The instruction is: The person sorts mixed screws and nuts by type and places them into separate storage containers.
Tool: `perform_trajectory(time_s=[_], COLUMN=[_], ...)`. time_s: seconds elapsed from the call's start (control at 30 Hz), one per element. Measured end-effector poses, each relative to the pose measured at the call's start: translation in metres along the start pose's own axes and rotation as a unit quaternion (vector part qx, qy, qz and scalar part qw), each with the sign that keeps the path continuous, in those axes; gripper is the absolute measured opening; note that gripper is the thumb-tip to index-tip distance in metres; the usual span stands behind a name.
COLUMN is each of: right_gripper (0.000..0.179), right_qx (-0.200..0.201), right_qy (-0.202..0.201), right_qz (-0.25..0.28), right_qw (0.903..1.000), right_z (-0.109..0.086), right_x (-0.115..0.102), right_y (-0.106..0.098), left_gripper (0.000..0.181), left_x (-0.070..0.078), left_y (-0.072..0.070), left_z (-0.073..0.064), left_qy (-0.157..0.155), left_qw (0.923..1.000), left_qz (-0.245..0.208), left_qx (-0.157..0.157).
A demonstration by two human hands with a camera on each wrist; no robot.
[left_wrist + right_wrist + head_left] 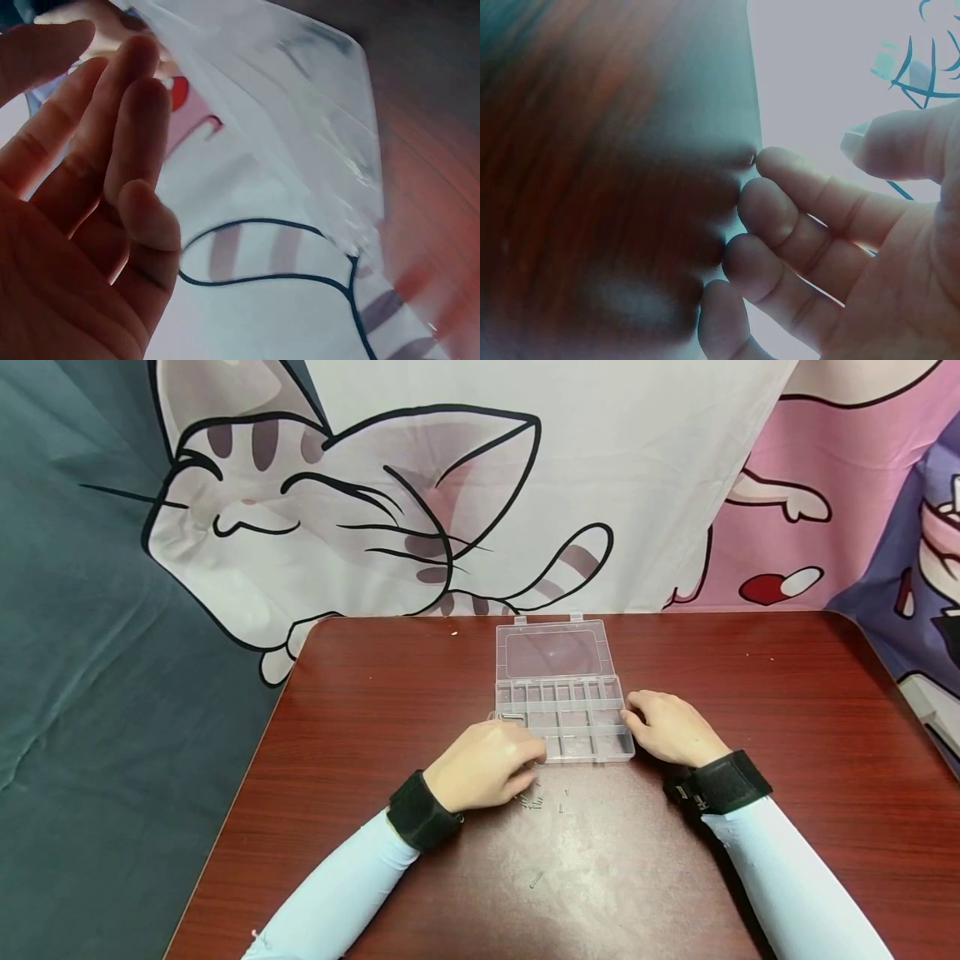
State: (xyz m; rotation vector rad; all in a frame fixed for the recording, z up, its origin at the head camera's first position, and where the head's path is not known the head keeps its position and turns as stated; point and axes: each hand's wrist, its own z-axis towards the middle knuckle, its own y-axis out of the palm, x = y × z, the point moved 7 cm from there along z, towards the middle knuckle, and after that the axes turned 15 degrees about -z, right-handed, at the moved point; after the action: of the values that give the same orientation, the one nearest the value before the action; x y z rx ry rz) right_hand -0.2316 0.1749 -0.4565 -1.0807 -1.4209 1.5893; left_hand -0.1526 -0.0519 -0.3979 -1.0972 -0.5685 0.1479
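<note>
A clear plastic compartment box [576, 718] lies on the table with its lid [555, 652] open toward the back. My left hand [487, 763] is over the box's front left corner and covers some compartments. In the left wrist view, the fingers of the left hand [97, 187] are loosely bent with nothing visible between them, and the box [300, 97] is blurred. My right hand [671, 727] stays at the box's right edge, its thumb close to the side. Bent fingertips of the right hand [817, 240] rest on the tabletop in the right wrist view.
Several tiny, slim metal pieces [531, 803] lie on the brown table [405, 693] in front of the box. Another such piece [536, 880] is closer to the front. Behind the table hangs a cloth with a cartoon cat [300, 527].
</note>
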Motion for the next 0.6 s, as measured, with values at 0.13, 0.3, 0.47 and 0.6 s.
perform_trajectory(time_s=[0.13,0.3,0.47,0.6], right_gripper=[0.023,0.024,0.024,0.024], right_qx=[0.0,0.001,-0.001,-0.001], right_qy=[-0.001,-0.001,0.002,0.002], right_qz=[0.0,0.002,0.001,0.001], right_qw=[1.0,1.0,1.0,1.0], right_z=[0.0,0.0,0.0,0.0], right_x=[-0.001,-0.001,-0.001,-0.001], right_y=[0.0,-0.001,-0.001,-0.001], left_gripper=[0.007,0.008,0.007,0.013], left_x=[0.014,0.027,0.035,0.039], left_y=[0.007,0.013,0.024,0.037], left_z=[-0.001,-0.001,-0.001,-0.004], left_qy=[0.012,0.022,0.021,0.014], left_qw=[0.9996,0.9986,0.9959,0.9908], left_qz=[0.003,0.003,-0.005,-0.01], left_qx=[-0.025,-0.049,-0.087,-0.134])
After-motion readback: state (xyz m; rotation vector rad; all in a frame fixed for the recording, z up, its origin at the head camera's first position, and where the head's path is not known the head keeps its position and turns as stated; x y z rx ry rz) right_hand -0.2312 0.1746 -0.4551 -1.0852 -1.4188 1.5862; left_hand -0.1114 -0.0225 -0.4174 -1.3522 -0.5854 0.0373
